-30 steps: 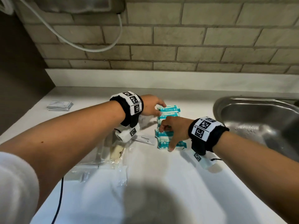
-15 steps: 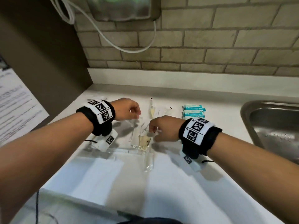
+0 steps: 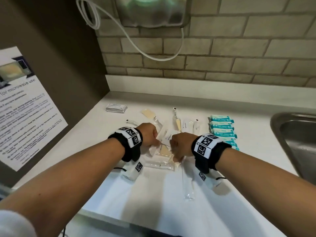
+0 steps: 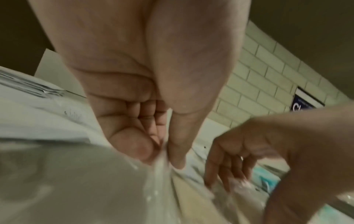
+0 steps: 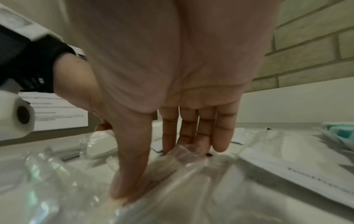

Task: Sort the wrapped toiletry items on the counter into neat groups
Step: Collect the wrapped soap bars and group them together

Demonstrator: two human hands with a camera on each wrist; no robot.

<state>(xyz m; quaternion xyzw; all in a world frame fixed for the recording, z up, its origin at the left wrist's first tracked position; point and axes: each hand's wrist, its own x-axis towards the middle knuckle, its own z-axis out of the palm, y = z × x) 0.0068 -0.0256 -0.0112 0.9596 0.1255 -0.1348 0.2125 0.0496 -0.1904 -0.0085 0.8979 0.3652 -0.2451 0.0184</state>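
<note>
Several clear-wrapped toiletry packets (image 3: 165, 150), some with beige combs inside, lie jumbled at the middle of the white counter (image 3: 256, 161). My left hand (image 3: 156, 142) pinches a fold of clear wrapper (image 4: 162, 174) between thumb and forefinger (image 4: 164, 160). My right hand (image 3: 172, 147) is just to its right, thumb and fingers (image 5: 191, 136) down on another clear packet (image 5: 182, 163), gripping it. A long clear packet (image 3: 187, 182) trails from under that hand toward me. Teal soap packets (image 3: 222, 129) lie in a neat column to the right.
A stack of white sachets (image 3: 116, 108) sits at the back left of the counter. A white toothpaste packet (image 3: 186, 126) lies beyond my hands. A steel sink (image 3: 280, 120) opens at the right. A brown wall with a notice (image 3: 25, 108) bounds the left.
Both hands left the teal soap column and moved left onto the clear-wrapped pile. They have since drawn closer together there, each taking hold of a wrapper.
</note>
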